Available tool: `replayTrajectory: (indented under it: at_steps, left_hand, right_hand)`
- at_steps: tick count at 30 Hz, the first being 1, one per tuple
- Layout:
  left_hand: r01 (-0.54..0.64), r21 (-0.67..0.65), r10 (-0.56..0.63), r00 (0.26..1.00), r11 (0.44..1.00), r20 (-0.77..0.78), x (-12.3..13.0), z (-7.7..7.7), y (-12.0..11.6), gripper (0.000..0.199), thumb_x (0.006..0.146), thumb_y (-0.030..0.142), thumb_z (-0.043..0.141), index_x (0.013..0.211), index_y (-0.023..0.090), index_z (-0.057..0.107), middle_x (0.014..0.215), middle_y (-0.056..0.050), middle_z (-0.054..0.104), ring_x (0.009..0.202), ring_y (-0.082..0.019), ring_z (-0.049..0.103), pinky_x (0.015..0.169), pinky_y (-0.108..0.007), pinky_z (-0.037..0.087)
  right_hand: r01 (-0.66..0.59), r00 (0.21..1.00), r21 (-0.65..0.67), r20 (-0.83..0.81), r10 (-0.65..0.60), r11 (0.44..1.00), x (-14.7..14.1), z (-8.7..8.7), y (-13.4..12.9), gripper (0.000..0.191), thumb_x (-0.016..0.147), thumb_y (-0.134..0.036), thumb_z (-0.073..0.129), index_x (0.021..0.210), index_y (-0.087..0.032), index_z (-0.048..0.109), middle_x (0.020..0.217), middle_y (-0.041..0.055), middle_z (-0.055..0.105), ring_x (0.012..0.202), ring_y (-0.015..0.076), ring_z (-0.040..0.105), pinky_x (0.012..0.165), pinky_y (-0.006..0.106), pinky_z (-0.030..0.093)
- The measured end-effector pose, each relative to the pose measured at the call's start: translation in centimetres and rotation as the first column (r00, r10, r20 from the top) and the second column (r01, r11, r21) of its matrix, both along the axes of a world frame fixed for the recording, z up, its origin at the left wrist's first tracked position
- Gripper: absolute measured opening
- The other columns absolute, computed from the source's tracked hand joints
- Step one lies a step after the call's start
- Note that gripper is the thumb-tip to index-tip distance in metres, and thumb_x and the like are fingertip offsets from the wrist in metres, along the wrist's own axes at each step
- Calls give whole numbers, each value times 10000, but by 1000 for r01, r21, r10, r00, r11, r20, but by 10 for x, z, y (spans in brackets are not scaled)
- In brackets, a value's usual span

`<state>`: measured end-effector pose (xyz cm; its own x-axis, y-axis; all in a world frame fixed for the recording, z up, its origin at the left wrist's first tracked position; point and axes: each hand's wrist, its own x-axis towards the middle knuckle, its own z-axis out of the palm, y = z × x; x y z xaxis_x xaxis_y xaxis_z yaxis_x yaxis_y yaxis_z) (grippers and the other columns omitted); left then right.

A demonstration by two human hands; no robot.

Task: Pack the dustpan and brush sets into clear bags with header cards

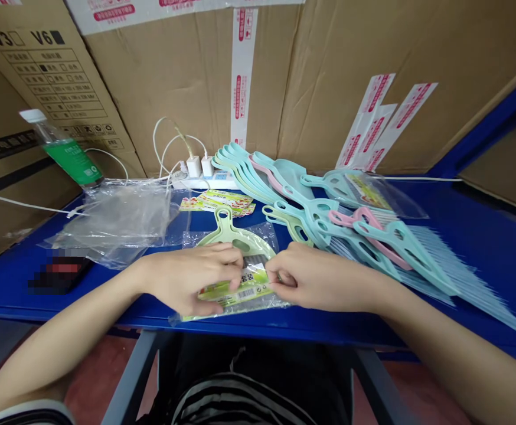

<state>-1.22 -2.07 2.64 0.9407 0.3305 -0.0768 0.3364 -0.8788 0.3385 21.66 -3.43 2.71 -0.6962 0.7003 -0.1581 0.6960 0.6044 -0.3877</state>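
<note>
Blue tabletop [337, 326] against cardboard wall [173, 77]. Light-green dustpan [254, 242], inside clear plastic bag [240, 306], lies near front edge. Left hand [205, 273], fingers half-curled, thumb apart, rests atop, likely steadying bag; right hand [311, 276] pinches bag's right side, fingers closed. Brushes [420, 255] heaped rightward, probably for reach.

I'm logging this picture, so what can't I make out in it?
Head view:
Part of the green dustpan: covered by the left grip.
Whether the right grip pinches the clear bag: hidden by its own curl.
Small print on the label: too small.
Dark object at left: pixelated.
Left sleeve: cut off by the bottom edge.
</note>
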Motion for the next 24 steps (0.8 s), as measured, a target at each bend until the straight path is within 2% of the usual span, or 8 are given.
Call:
replayTrajectory:
  at_steps: [2,4,7,9,15,18,20,24]
  left_hand:
    - [0,-42,1,1000,999,23,0,1,3,102,830,149,643,796,199,562,962,-35,581,921,-184,551,832,-304,442]
    - [-7,-53,9,999,999,45,0,2,6,142,873,159,605,747,195,551,945,-36,594,884,-170,564,801,-296,444]
    - [-52,-15,53,995,999,79,-1,0,10,137,909,161,551,776,192,561,872,-30,600,835,-169,570,756,-299,441]
    - [-103,12,102,991,995,90,-2,-1,13,145,933,162,499,804,192,559,820,-19,591,783,-162,566,713,-295,435]
    - [-190,-42,193,978,981,76,-9,-1,22,155,942,185,469,803,189,538,742,9,598,634,-117,527,605,-257,383]
    - [-192,-84,197,979,978,56,-12,0,24,150,933,164,451,816,187,542,730,13,600,624,-114,524,600,-254,380]
    - [-188,-98,194,979,977,56,-12,-1,24,150,928,147,434,834,186,544,761,3,609,660,-122,540,628,-258,399]
    - [-198,-77,202,978,977,54,-12,-3,22,144,912,121,410,889,187,537,834,-18,609,728,-137,548,679,-270,425]
  right_hand:
    - [-10,1000,-30,18,10,1000,2,4,1,381,760,-42,521,522,-222,283,447,-81,360,513,110,394,662,265,347]
    - [-17,999,-125,25,20,992,4,8,3,354,774,-36,499,534,-225,321,452,-73,473,537,118,481,710,265,378]
    - [-15,998,-277,49,30,961,9,12,4,289,823,-66,468,603,-235,388,472,-66,601,587,140,600,723,266,406]
    - [-1,998,-292,67,21,956,12,11,6,268,859,-105,457,637,-243,399,453,-65,608,604,157,629,691,267,413]
    - [-4,999,-231,50,16,973,16,8,12,312,848,-114,452,571,-239,381,406,-56,532,450,127,519,545,258,374]
    - [50,989,-13,143,-48,999,15,7,14,340,837,-139,498,545,-229,350,455,-42,478,450,118,430,506,274,283]
    - [51,977,114,198,-73,992,15,6,15,333,837,-163,523,553,-223,359,533,-20,491,502,128,420,513,286,246]
    - [50,963,137,255,-84,989,14,4,15,281,811,-147,536,593,-222,376,584,-15,492,531,134,409,516,291,229]
